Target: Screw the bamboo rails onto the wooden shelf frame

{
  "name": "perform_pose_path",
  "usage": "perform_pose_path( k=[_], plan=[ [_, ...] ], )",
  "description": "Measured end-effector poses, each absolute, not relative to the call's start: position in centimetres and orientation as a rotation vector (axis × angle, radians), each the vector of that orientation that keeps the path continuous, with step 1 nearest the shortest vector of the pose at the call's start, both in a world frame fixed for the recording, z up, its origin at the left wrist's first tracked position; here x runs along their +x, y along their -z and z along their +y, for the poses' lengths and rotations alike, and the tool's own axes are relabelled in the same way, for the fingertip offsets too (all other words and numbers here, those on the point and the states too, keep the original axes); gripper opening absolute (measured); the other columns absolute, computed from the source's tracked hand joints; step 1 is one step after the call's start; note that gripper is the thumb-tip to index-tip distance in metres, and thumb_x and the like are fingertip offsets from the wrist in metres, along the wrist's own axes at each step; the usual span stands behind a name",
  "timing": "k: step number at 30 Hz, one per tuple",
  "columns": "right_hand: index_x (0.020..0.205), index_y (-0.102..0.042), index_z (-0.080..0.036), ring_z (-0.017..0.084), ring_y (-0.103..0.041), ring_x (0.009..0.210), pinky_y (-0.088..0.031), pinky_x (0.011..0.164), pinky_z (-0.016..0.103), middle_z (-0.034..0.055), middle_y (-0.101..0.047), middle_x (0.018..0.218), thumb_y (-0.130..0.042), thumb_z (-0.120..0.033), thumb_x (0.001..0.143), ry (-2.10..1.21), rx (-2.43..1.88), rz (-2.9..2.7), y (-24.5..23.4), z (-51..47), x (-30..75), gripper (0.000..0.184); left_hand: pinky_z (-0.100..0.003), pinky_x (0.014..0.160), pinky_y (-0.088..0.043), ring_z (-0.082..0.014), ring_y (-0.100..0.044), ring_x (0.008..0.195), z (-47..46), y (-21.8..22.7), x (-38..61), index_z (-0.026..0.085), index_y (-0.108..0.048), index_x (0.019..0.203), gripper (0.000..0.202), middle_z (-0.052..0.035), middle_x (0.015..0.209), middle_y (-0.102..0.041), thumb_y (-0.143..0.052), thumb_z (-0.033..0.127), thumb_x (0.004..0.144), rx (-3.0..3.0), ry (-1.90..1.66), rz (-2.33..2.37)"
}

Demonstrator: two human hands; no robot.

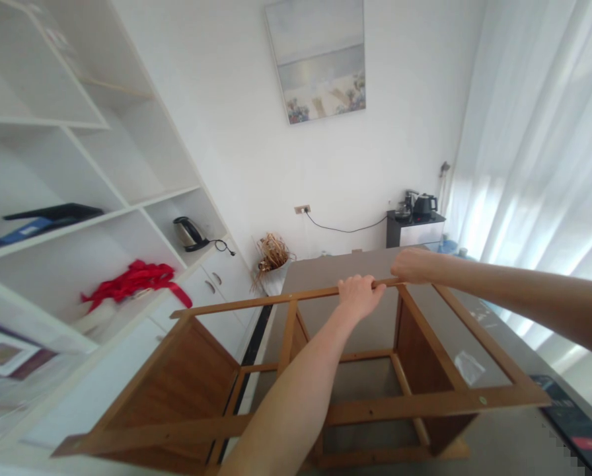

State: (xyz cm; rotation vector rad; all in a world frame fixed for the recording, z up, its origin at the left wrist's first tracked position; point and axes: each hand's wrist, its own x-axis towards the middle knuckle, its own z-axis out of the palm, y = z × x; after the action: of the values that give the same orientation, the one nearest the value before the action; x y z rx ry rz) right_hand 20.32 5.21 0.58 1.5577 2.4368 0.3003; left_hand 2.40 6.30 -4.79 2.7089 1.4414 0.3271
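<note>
A brown wooden furniture frame (pixel 375 411) with panelled ends lies across a grey table, reaching past its left edge. My left hand (pixel 359 295) is closed around its far long rail, with the fingers over the top and the thumb toward the right. Just to the right, my right hand (pixel 411 264) is closed in a fist at the far corner of the frame, by the end of that rail. Whatever the right fist holds, if anything, is hidden. A small clear plastic bag (pixel 469 367) shows through the frame's right end section.
The grey table (pixel 320 268) extends under the frame. A phone (pixel 573 423) lies at the lower right. White shelving (pixel 162 195) on the left holds a kettle (pixel 189 234) and red ribbon (pixel 132 284). A small black stand (pixel 415 228) with kettles is at the back wall.
</note>
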Motion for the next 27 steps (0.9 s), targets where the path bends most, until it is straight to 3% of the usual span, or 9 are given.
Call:
perform_pose_path(
  k=[4,11,16,27],
  plan=[
    [0.071,-0.071,-0.013,0.027,-0.068,0.076,-0.045,0.065,0.032,0.0170,-0.073,0.079,-0.058,-0.010,0.076,-0.231,1.652,2.365,-0.3,5.2,20.3,0.015,-0.047,0.087,-0.043,-0.0275,-0.062,0.097,6.5,5.0,2.3,0.026,-0.066,0.100,0.046,-0.0087,0.103,-0.068,-0.031,0.055,0.092,2.695,-0.336,1.435],
    [0.079,-0.068,-0.018,0.018,-0.065,0.066,-0.039,0.056,0.024,0.0023,-0.070,0.063,-0.052,-0.018,0.079,0.021,1.831,2.325,-1.2,5.1,22.0,0.016,-0.047,0.088,-0.042,-0.0276,-0.062,0.098,6.8,5.0,2.2,0.026,-0.066,0.100,0.045,-0.0089,0.104,-0.069,-0.033,0.056,0.091,2.669,-0.337,1.418],
    [0.072,-0.066,-0.019,0.017,-0.064,0.067,-0.038,0.059,0.024,0.0032,-0.070,0.068,-0.046,-0.017,0.080,0.073,1.856,2.371,-1.2,4.7,21.9,0.021,-0.048,0.089,-0.041,-0.0281,-0.061,0.099,6.8,4.9,2.1,0.025,-0.066,0.101,0.046,-0.0094,0.106,-0.068,-0.034,0.056,0.091,2.662,-0.340,1.405],
    [0.081,-0.066,-0.020,0.016,-0.064,0.070,-0.039,0.063,0.023,0.0013,-0.071,0.070,-0.044,-0.023,0.083,0.130,1.975,2.447,-0.3,3.9,22.4,0.022,-0.048,0.088,-0.041,-0.0286,-0.061,0.099,6.6,5.0,2.1,0.024,-0.065,0.103,0.046,-0.0098,0.105,-0.068,-0.032,0.055,0.092,2.680,-0.359,1.411]
  ],
)
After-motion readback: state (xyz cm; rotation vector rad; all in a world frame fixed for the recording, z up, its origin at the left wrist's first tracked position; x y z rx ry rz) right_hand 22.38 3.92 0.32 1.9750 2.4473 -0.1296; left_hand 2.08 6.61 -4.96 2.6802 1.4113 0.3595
